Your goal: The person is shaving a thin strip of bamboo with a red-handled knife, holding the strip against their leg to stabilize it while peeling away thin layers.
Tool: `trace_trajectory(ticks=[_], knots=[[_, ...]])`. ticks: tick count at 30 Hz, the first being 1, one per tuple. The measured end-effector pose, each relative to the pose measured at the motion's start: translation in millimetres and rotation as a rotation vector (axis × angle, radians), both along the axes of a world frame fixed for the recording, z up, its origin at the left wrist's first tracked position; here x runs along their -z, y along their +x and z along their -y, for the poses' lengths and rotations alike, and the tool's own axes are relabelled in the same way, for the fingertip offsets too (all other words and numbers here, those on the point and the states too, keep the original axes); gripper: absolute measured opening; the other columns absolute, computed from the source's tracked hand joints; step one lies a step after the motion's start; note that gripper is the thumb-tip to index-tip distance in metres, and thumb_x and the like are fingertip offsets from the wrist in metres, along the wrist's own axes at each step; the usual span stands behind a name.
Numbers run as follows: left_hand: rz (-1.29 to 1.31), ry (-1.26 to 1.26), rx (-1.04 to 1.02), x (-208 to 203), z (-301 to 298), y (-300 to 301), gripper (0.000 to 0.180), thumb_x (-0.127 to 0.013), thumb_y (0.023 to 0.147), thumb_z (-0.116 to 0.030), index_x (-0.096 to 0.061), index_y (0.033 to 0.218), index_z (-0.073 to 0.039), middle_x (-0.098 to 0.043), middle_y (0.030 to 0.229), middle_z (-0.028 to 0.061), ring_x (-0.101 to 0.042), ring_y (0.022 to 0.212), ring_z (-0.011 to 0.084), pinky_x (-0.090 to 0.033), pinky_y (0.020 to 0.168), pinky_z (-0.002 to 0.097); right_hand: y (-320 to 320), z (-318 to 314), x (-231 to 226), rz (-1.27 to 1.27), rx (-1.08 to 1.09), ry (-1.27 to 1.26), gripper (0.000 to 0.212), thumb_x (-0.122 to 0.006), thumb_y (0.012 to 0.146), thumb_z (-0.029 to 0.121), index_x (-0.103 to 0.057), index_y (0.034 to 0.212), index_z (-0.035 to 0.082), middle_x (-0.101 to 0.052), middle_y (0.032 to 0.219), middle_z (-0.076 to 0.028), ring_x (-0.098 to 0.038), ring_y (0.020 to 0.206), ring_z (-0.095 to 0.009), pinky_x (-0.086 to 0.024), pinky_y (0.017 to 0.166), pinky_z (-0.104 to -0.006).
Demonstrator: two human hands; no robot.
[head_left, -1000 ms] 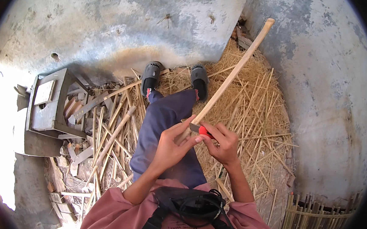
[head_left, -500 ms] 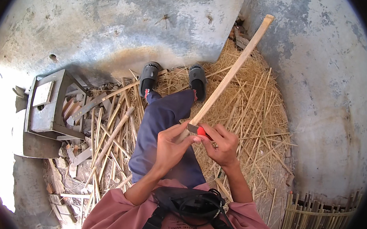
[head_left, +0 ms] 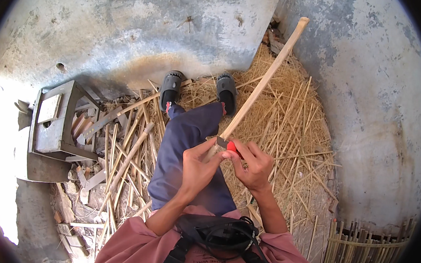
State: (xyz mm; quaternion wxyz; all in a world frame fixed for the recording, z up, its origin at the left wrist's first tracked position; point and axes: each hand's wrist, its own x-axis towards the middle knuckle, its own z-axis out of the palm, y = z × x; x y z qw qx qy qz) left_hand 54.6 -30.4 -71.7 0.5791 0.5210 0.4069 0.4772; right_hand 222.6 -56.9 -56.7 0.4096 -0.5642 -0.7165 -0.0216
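A long pale strip of split bamboo (head_left: 261,86) slants up and right from my hands, its far end close to the right-hand wall. My left hand (head_left: 197,168) is closed on its near end, thumb and fingers pinching it. My right hand (head_left: 254,168) grips a small knife (head_left: 232,146) with a red handle. Its short dark blade lies across the strip between both hands, and my left fingertips touch the blade area. The knife's grip is partly hidden by my fingers.
Bamboo shavings and thin strips (head_left: 288,132) cover the floor. Left of my legs lie loose sticks (head_left: 129,162) and an old wooden box frame (head_left: 57,125). A woven bamboo panel (head_left: 362,259) stands at lower right. Worn walls (head_left: 178,26) close in ahead and to the right.
The bamboo strip's far end has swung slightly left. Both hands keep their grips, with the blade still on the strip and only a small shift.
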Motion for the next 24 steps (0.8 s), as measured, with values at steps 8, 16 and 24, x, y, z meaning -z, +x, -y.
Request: trace_trajectory(ticks=[8, 16, 24], knots=[[-0.033, -0.028, -0.075, 4.5, -2.2, 5.9, 0.030, -0.085, 0.093, -0.013, -0.076, 0.116, 0.004, -0.073, 0.092, -0.0020, -0.060, 0.083, 0.0023, -0.050, 0.071, 0.0199, -1.2, -1.0, 2.1, 0.011, 0.063, 0.029, 0.029, -0.079, 0.091, 0.024, -0.080, 0.118, 0.013, -0.062, 0.076, -0.004, -0.061, 0.054, -0.021, -0.046, 0.049, -0.0356], [-0.101, 0.002, -0.072, 2.6, -4.0, 8.0, 0.031, -0.083, 0.096, -0.016, -0.074, 0.119, 0.004, -0.068, 0.087, -0.0032, -0.055, 0.078, 0.0018, -0.046, 0.067, 0.0203, 4.4, -7.4, 3.2, 0.010, 0.071, 0.021, 0.028, -0.080, 0.090, 0.024, -0.081, 0.116, 0.014, -0.064, 0.076, -0.004, -0.062, 0.056, -0.022, -0.047, 0.051, -0.0351], [-0.298, 0.121, -0.098, -19.1, 6.8, 2.4, 0.029, -0.072, 0.102, -0.014, -0.070, 0.124, 0.005, -0.065, 0.078, 0.0125, -0.055, 0.070, 0.0099, -0.047, 0.064, 0.0288, 12.9, -12.7, 4.8, -0.103, 0.072, 0.070, 0.026, -0.080, 0.093, 0.023, -0.081, 0.116, 0.011, -0.066, 0.076, -0.005, -0.063, 0.058, -0.022, -0.047, 0.051, -0.0349]])
